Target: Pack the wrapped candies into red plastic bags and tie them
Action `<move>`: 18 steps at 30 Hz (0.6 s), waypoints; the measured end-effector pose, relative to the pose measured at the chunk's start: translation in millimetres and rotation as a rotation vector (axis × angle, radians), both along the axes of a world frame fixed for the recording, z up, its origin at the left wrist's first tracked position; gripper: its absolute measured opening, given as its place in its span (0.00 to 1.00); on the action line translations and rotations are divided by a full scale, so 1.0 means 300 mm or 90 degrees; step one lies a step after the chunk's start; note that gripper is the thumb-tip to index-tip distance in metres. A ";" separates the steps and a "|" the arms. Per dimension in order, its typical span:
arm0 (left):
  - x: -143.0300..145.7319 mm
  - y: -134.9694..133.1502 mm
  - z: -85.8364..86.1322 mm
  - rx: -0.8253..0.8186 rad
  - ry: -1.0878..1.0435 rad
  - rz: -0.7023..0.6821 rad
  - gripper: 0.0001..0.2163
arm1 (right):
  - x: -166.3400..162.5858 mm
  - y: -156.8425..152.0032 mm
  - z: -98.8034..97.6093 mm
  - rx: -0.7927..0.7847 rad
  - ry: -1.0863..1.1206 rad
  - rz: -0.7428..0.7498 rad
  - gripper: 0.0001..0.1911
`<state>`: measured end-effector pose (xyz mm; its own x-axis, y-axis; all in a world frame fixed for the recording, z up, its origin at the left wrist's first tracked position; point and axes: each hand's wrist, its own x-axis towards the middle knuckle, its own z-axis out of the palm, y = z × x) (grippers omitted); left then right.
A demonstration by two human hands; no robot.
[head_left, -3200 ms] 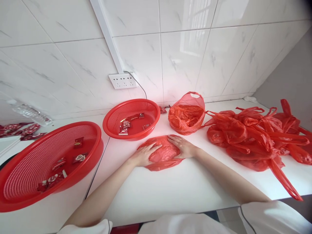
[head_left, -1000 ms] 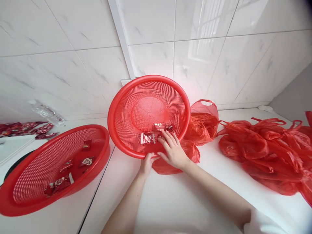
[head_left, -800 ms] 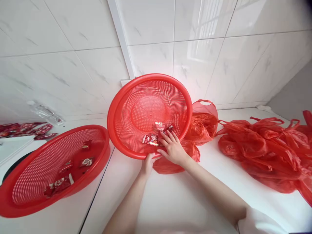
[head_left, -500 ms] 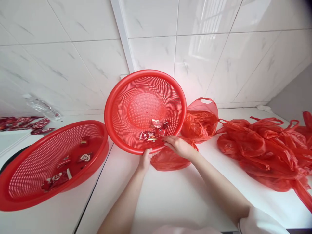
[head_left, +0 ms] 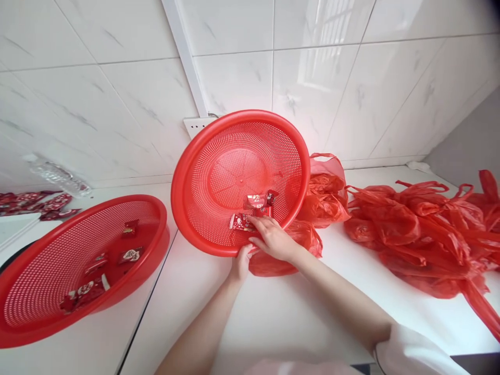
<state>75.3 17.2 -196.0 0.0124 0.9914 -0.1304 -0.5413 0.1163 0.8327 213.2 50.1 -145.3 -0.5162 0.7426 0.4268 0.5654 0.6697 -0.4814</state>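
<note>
A red perforated plastic basket (head_left: 178, 192) is tilted towards me, with several small red snack packets (head_left: 239, 222) at the bottom of its near side. My left hand (head_left: 241, 260) grips its lower rim, thumb up over the edge. My right hand (head_left: 272, 238) reaches over the rim into the basket. Its fingers stretch over the packets and touch them, thumb apart; whether a packet is pinched under the fingertips is hidden. Behind the basket and my hands, a red plastic bag (head_left: 273, 264) lies partly covered on the counter.
Another red basket (head_left: 159, 221) with several packets stands at left. Beyond it lie more red packets (head_left: 54, 204) and a clear plastic bottle (head_left: 60, 176). Several tied red bags (head_left: 414, 229) are heaped at right, with another bag (head_left: 326, 195) nearer. A socket strip (head_left: 195, 125) is on the tiled wall.
My right hand has moved left and further into the basket, over the packets. The basket and my left hand have shifted slightly right in view, and the camera has turned a little.
</note>
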 end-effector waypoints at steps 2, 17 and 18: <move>-0.001 0.003 0.005 -0.005 -0.007 0.006 0.16 | -0.002 0.002 -0.005 0.007 -0.017 -0.024 0.21; 0.031 -0.034 -0.062 0.014 0.080 0.000 0.18 | -0.051 -0.022 -0.007 -0.027 0.062 0.017 0.25; 0.031 -0.035 -0.062 0.021 0.087 -0.005 0.18 | -0.048 -0.019 -0.003 -0.017 0.046 0.020 0.23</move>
